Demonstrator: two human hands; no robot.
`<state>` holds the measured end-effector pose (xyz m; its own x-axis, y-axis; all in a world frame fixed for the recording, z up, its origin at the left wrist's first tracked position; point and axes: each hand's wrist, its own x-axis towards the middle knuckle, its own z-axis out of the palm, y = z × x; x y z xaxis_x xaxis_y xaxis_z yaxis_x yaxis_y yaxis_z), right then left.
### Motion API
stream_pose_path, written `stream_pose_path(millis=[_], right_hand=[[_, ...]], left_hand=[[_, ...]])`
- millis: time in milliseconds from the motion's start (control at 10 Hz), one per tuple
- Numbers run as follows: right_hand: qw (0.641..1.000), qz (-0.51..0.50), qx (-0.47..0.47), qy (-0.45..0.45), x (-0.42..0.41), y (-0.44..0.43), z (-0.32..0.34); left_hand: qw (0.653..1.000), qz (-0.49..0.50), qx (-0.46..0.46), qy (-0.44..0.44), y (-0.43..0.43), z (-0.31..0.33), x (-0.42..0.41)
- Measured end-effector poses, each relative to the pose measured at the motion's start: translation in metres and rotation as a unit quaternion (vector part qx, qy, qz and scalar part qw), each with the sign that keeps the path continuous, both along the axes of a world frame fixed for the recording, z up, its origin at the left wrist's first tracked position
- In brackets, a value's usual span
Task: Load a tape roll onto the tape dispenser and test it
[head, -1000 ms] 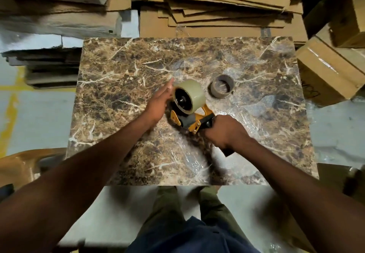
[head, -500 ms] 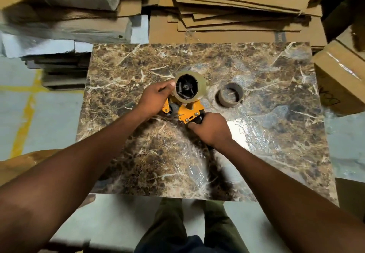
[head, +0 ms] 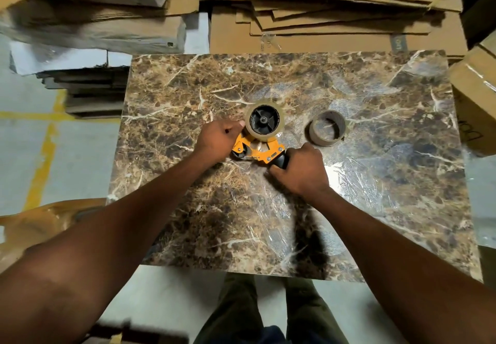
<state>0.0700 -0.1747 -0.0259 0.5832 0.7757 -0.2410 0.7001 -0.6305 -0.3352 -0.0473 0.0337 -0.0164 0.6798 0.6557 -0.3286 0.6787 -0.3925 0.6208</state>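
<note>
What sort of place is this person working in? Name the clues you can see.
Probably a packing area or warehouse: flattened cardboard sheets are stacked behind the table, a taped box stands beside it, and yellow lines mark the floor.

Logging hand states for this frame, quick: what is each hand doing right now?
Left hand: closed at the front of the tape dispenser, beside the tape roll.
Right hand: closed around the dispenser's black handle.

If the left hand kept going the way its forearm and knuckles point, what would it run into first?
The left hand points up and right. Its fingertips already sit at the clear tape roll mounted on the yellow tape dispenser, so the roll's near edge comes first; whether they touch it is unclear.
</note>
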Motion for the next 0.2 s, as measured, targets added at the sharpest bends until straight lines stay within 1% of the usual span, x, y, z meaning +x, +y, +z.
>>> stream_pose_path(millis=[100, 200], right_hand=[[0.999, 0.032, 0.013, -0.040, 0.0032, -0.0046, -0.0049], [0.998, 0.043, 0.012, -0.052, 0.0056, -0.0049, 0.0004]], left_hand=[[0.997, -0.055, 0.056, -0.021, -0.0001, 0.0011, -0.0065], [0.990, -0.113, 0.086, -0.009, -0.0015, 0.0051, -0.0123]])
